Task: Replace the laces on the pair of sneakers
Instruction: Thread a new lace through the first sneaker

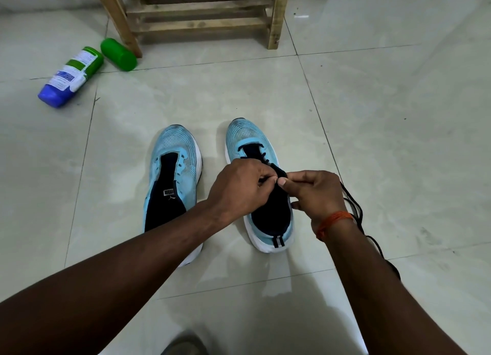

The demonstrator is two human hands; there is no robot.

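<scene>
Lacing is under way on the light-blue mesh sneaker with white sole and dark tongue [249, 139], which stands toe away from the person and serves as the landmark here. Its long axis runs straight out from the body, heel nearest. Crossings of the thin black lace [356, 208] fill only the eyelets toward its toe; the rows nearer the heel look bare.

Both hands meet above the middle of this sneaker. The right hand [316, 192], with an orange thread band [334, 220] at its wrist, pinches between thumb and forefinger at the tongue's top, and the slack lace trails from behind it to the sneaker's right, down onto the pale glossy floor tiles [372, 115]. The left hand [239, 187] reaches across from the sneaker's left, fingers curled tight at the same spot; it seems to pinch the lace tip, though the tip itself is too small to make out.

My judgement is that the next eyelet lies just beneath the fingertips, on the heel side of the last crossing, so the coming pull runs toward the person.

Counted: two sneakers, the second light-blue unlaced sneaker [172, 147] just to the left, parallel; one lace in view; one fallen green bottle with a blue cap [71, 73] and one green plastic canister [118, 54] far to the left beyond the toe; one wooden slatted rack [196, 22] beyond.
</scene>
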